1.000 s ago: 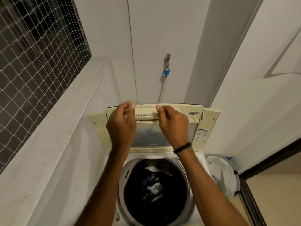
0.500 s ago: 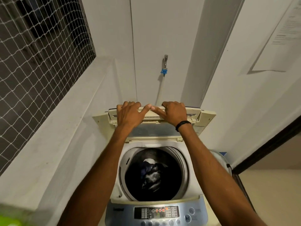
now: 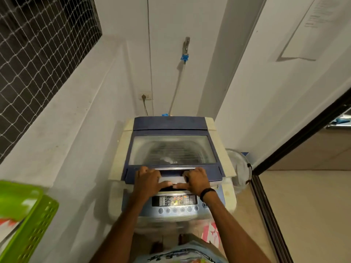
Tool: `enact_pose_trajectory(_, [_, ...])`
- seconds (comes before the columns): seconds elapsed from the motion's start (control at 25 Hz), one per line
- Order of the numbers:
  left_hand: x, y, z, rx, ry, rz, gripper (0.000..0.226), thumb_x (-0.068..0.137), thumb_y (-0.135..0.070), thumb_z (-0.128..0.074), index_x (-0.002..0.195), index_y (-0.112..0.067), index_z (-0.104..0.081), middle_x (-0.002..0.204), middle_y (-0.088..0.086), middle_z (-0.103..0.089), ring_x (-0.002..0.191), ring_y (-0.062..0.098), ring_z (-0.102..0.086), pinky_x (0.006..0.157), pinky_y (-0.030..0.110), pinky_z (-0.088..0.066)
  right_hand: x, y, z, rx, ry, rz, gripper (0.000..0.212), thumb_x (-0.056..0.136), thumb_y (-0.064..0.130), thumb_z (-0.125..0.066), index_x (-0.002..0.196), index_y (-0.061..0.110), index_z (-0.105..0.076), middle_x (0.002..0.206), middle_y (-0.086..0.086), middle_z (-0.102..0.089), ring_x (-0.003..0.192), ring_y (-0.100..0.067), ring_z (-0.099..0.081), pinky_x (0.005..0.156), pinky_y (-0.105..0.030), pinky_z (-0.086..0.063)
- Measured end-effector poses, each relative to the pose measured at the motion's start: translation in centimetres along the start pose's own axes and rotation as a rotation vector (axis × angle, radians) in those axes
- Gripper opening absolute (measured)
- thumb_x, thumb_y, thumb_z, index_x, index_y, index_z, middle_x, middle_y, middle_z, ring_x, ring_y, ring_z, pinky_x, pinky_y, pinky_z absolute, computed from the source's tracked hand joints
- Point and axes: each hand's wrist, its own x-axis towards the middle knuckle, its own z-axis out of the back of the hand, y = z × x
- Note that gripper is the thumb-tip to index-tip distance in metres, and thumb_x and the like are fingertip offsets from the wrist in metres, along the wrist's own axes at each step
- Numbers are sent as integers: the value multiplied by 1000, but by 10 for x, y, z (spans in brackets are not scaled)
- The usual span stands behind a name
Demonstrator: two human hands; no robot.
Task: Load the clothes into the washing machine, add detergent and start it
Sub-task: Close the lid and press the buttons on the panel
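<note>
The top-loading washing machine (image 3: 218, 133) stands in front of me with its blue glass lid (image 3: 171, 149) lying flat and closed. Both hands are on the lid's front handle. My left hand (image 3: 147, 180) grips its left part, fingers curled over the bar and thumb along the front edge. My right hand (image 3: 195, 180), with a black band at the wrist, grips the right part the same way, and the two thumbs nearly meet. The drum shows only hazily through the glass. Just below my hands is the control panel (image 3: 174, 201) with its row of round buttons.
A green plastic basket (image 3: 30, 224) sits at the lower left on the ledge. Wedged to the machine's right is a white mesh hamper (image 3: 240, 168), beside a dark sliding-door frame (image 3: 266, 205). Tap (image 3: 187, 46) and socket (image 3: 145, 96) are on the back wall. A pink packet (image 3: 211, 234) lies below the machine.
The lid was folded upright with the drum and dark clothes exposed; both hands have brought it down flat over the opening. The view has tilted downward.
</note>
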Motion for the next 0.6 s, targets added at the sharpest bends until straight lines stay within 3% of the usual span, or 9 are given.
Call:
enact_pose_trajectory(0.16, [-5,4,-53,4,-7,46,49,92,-66,-44,106,-22,-60,118,1,-63,120,28,-49,104,43,-33,-13,-8,-52,84,-7,-19,55,84,68,-50,105,20,-67,96,-5,-69,97,-26,-59,99,-40,-39])
enact_pose_trajectory(0.28, [-9,4,-67,42,-15,39,53,93,-65,-41,121,-23,-56,130,4,-58,126,33,-48,114,48,-25,-35,-9,-77,95,-129,-26,49,88,49,-57,129,21,-56,121,-7,-59,111,-28,-54,100,-40,-43])
enact_pose_trajectory(0.4, [-32,5,-79,13,21,23,95,79,-83,-44,153,-25,-29,160,6,-29,143,36,-29,119,52,-15,-75,-2,-97,122,-308,-179,49,91,46,-54,132,22,-49,106,-6,-56,93,-22,-51,78,-33,-48])
enact_pose_trajectory(0.48, [-50,11,-93,7,26,53,127,59,-99,-39,159,-28,-5,167,9,-1,150,39,-10,121,55,-8,-107,-7,-114,94,-260,-197,55,92,46,-52,138,17,-44,90,-5,-57,77,-20,-50,64,-31,-46])
enact_pose_trajectory(0.6, [-65,15,-110,-27,9,175,142,39,-108,-20,156,-35,12,164,17,19,152,39,10,121,59,-1,-148,-28,-136,71,-76,-193,82,89,46,-57,152,14,-16,79,-4,-63,63,-17,-54,56,-30,-48])
